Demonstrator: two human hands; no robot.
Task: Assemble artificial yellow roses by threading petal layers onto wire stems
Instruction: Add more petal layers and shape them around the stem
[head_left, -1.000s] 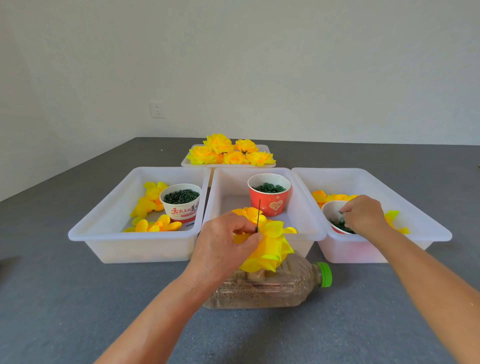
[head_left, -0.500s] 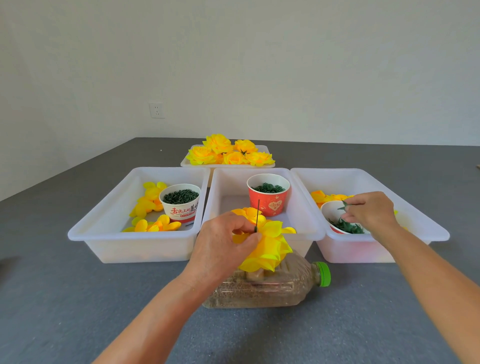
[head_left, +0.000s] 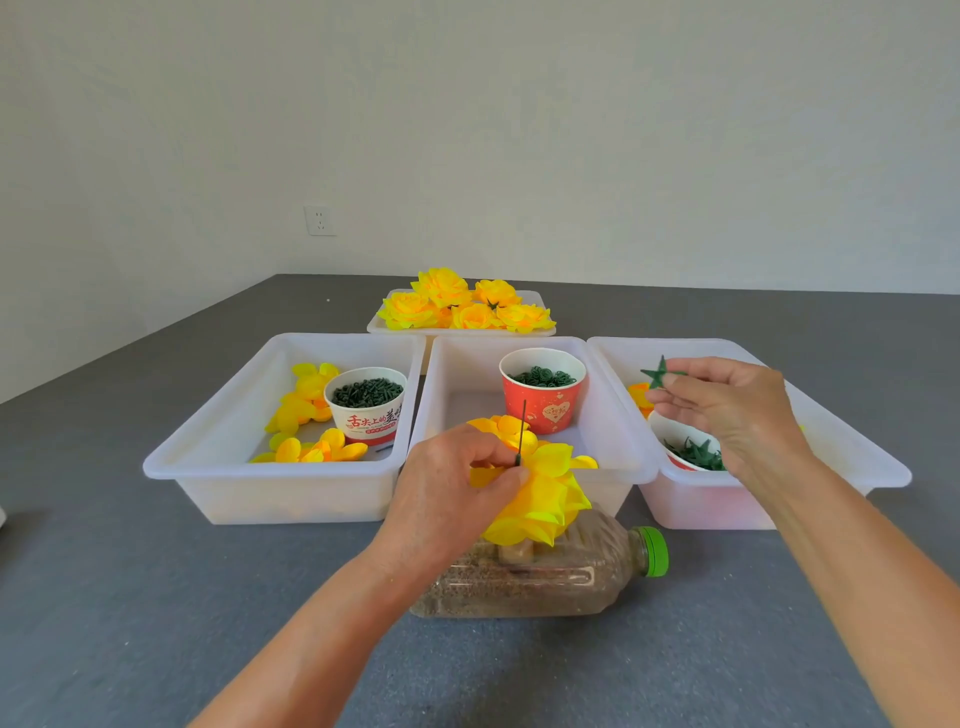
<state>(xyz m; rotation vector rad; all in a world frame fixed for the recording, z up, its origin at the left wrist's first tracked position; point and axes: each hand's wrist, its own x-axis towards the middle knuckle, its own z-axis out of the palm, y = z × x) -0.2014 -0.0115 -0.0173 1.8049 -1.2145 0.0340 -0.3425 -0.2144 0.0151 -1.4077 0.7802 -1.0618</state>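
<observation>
The left hand (head_left: 457, 488) pinches the thin dark wire stem (head_left: 521, 431) between thumb and fingers, just where the stem comes out of the stacked yellow petal layers (head_left: 540, 493). The stem stands nearly upright, with its free tip showing in front of the red cup (head_left: 543, 392). The petals hang below the hand, over a plastic bottle (head_left: 540, 577) that lies on its side on the grey surface (head_left: 156, 597).

The right hand (head_left: 727, 410) is raised above the right tray (head_left: 852, 447) and grips a green star-shaped calyx (head_left: 658, 372) with the fingertips. More such green pieces lie in the white cup (head_left: 675, 434) under this hand (only part of the cup is visible).

By my judgement the petals are already threaded, and the step in hand is adding the calyx. The next move asks the right hand to carry the calyx across to the stem tip, to line its centre with the wire and slide it down to the petals. The left hand should keep the stem steady, because the wire is thin and the hole is probably small.

Finished roses (head_left: 462, 304) lie in the far tray (head_left: 540, 328).
</observation>
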